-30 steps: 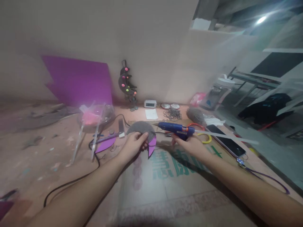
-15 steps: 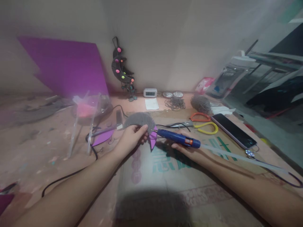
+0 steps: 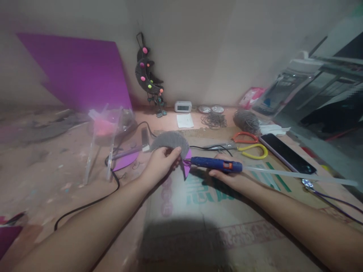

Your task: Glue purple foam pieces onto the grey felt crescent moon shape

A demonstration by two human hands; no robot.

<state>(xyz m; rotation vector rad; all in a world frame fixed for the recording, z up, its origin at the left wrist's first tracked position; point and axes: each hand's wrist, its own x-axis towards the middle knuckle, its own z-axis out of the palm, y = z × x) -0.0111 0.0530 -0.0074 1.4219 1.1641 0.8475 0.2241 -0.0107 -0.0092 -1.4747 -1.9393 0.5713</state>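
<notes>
My left hand (image 3: 166, 160) pinches a crescent (image 3: 170, 139) wrapped in grey yarn. A bare purple tip (image 3: 187, 172) of the crescent sticks out past my fingers, pointing down. My right hand (image 3: 224, 174) is closed round a blue glue gun (image 3: 211, 163), its handle mostly hidden by the hand. The gun's nozzle meets the purple tip, or is just in front of it; I cannot tell which. A long clear glue stick (image 3: 297, 174) juts out of the gun's back end.
Scissors (image 3: 253, 151) with red and yellow handles lie behind my right hand, beside a phone (image 3: 287, 153). Farther back are a grey yarn ball (image 3: 246, 121), a small clock (image 3: 183, 107) and a decorated crescent hanging (image 3: 149, 77). A purple sheet (image 3: 76, 71) leans on the wall. Cardboard (image 3: 181, 234) lies underneath.
The glue gun came left and its nozzle moved from above the crescent down to the purple tip, the gun turning so the scissors show. The camera view tilted downward.
</notes>
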